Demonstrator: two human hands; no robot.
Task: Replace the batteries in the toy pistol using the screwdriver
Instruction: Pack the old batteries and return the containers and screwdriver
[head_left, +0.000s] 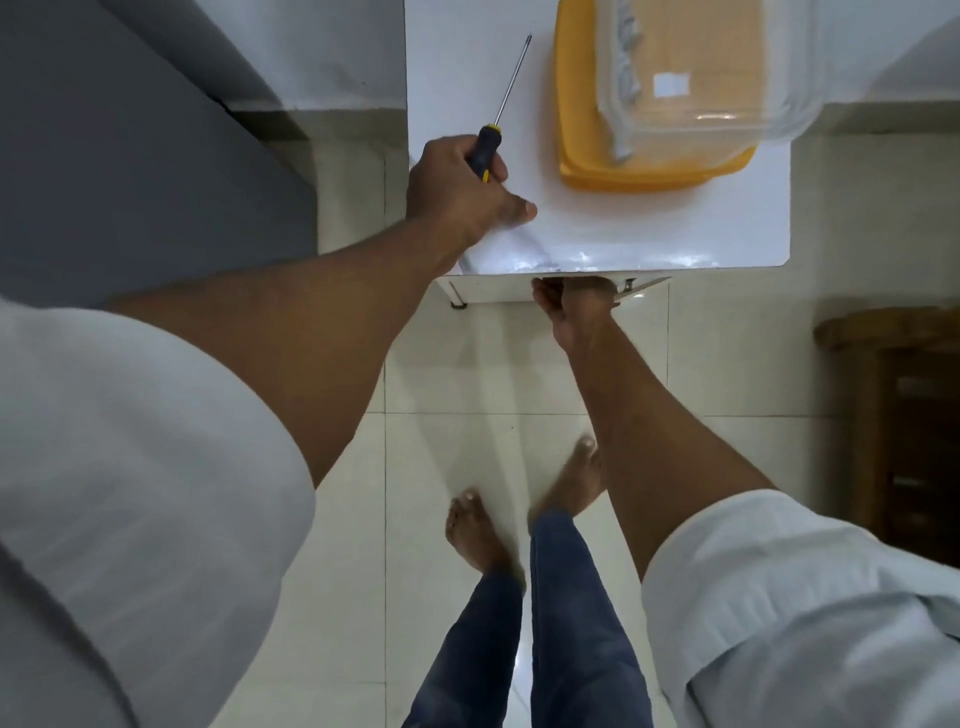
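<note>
My left hand (457, 192) grips the black and yellow handle of a long screwdriver (506, 93) at the left edge of the small white table (649, 223); its metal shaft points away across the tabletop. My thumb sticks out to the right over the table. My right hand (574, 304) reaches under the table's front edge, and its fingers are hidden beneath the top, so what it touches cannot be seen. No toy pistol or batteries are in view.
A clear plastic box (701, 78) sits on a yellow lid or tray (576, 171) at the table's back right. A grey wall or cabinet (130, 156) stands to the left. A wooden piece of furniture (904, 415) is at the right. My bare feet (519, 519) stand on pale floor tiles.
</note>
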